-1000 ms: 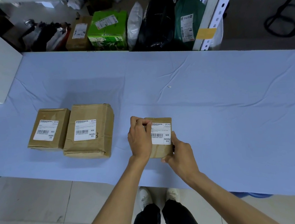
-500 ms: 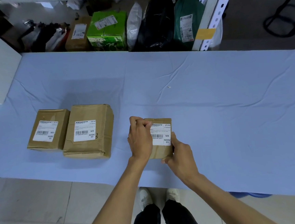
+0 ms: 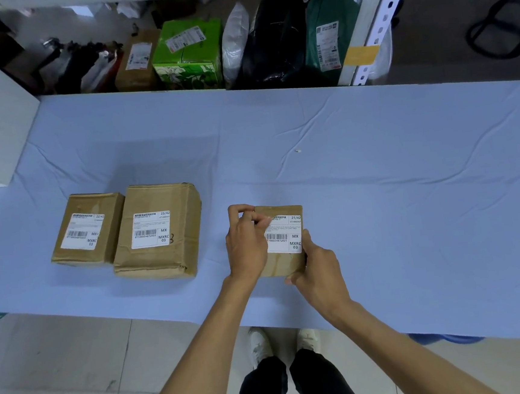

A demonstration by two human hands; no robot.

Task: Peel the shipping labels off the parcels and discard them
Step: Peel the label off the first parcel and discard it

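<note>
Little is changing since half a second ago: the left hand [image 3: 246, 245] is curling its fingertips [image 3: 262, 220] tighter over the far-left corner of the white rectangular shipping label [image 3: 284, 237], while the small brown cardboard parcel [image 3: 285, 263] is staying put near the front edge of the pale blue cloth-covered table [image 3: 393, 191].

That left hand is working a narrow pinch at the label's corner. The right hand [image 3: 316, 267] is clamping the parcel's near-right corner, thumb lying along the label's right edge.

A fast or steep pull is likely to tear the label and leave a strip stuck, or to rip the brown wrap with it. If the right hand is slackening, the parcel is liable to lift or slide toward the table edge.

Left fingers are covering the corner, so I cannot tell whether any paper is lifting yet. Right fingers are hiding behind the parcel. No bin is showing. A big brown cardboard parcel [image 3: 163, 255] and a medium brown cardboard parcel [image 3: 84, 253], both labelled, are sitting to the left.
</note>
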